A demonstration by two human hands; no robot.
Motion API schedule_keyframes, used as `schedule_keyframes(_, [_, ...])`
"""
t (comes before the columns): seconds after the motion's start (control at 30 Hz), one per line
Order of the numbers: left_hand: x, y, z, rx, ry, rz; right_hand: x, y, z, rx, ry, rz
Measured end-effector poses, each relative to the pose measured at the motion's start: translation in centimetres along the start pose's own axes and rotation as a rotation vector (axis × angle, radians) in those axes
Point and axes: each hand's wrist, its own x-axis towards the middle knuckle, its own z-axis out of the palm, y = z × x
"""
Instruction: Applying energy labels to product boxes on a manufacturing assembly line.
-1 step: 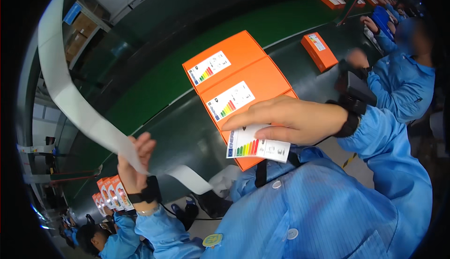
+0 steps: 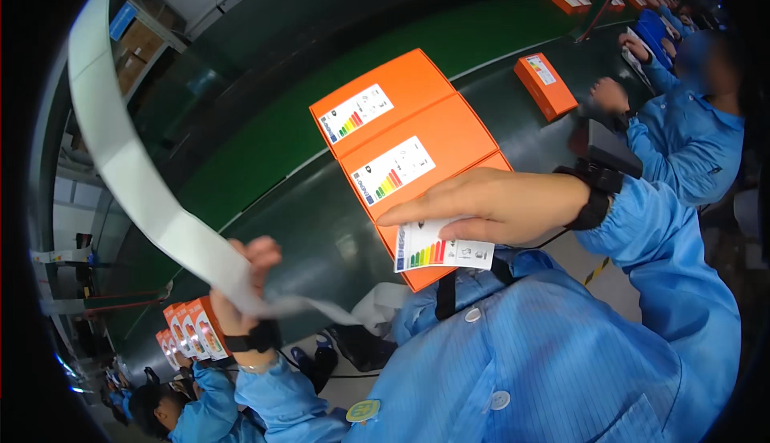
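My right hand [image 2: 497,202] lies across the nearest of three orange boxes, its fingers stretched out and its thumb apart. Under the thumb and palm is a white energy label [image 2: 441,252] with coloured bars, whose right end reaches past the box edge. Farther away, the middle box [image 2: 457,126] and the far box [image 2: 409,74] each carry such a label on top. At the left, my raised left hand [image 2: 249,279] is smeared by motion. A long white paper strip [image 2: 140,170] hangs down to it and passes across its palm side; whether the fingers grip it is unclear.
One more labelled orange box [image 2: 547,86] lies to the right on the dark green work surface [image 2: 301,238], near a co-worker in blue [image 2: 686,146]. Several boxes [image 2: 192,328] stand at lower left beside another person. A green belt [image 2: 265,130] runs beyond.
My left hand has moved slightly right and down, and the paper strip has swung with it. The label under my right hand has shifted slightly. The co-worker's hand at right has moved.
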Motion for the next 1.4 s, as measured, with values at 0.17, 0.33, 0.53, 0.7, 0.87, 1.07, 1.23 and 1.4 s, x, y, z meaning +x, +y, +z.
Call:
schedule_keyframes(0.17, [-0.6, -4.1, 7.4, 0.268, 0.348, 0.116, 1.2, 3.1, 1.4, -0.134, -0.089, 0.084])
schedule_keyframes(0.33, [-3.9, -7.4, 10.1, 0.517, 0.595, 0.489, 3.2, 2.9, 2.2, -0.301, -0.262, 0.145])
schedule_keyframes(0.53, [-4.4, -11.6, 14.1, 0.103, 0.293, -0.164, 4.3, 2.8, 2.2, -0.314, -0.332, 0.216])
schedule_keyframes(0.7, [-3.4, -12.3, 14.3, -0.057, 0.238, -0.216, 4.7, 3.5, 2.5, -0.353, -0.334, 0.193])
schedule_keyframes(0.87, [-3.0, -12.4, 14.0, -0.077, 0.235, -0.218, 5.1, 3.8, 2.7, -0.413, -0.312, 0.214])
schedule_keyframes(1.07, [-3.2, -12.6, 14.1, -0.067, 0.24, -0.228, 5.1, 3.4, 2.6, -0.406, -0.334, 0.243])
schedule_keyframes(1.23, [-2.8, -12.4, 13.9, -0.063, 0.228, -0.243, 5.2, 3.8, 2.6, -0.383, -0.295, 0.22])
schedule_keyframes(1.4, [-2.7, -11.7, 14.0, -0.057, 0.223, -0.255, 5.2, 3.7, 2.6, -0.384, -0.303, 0.238])
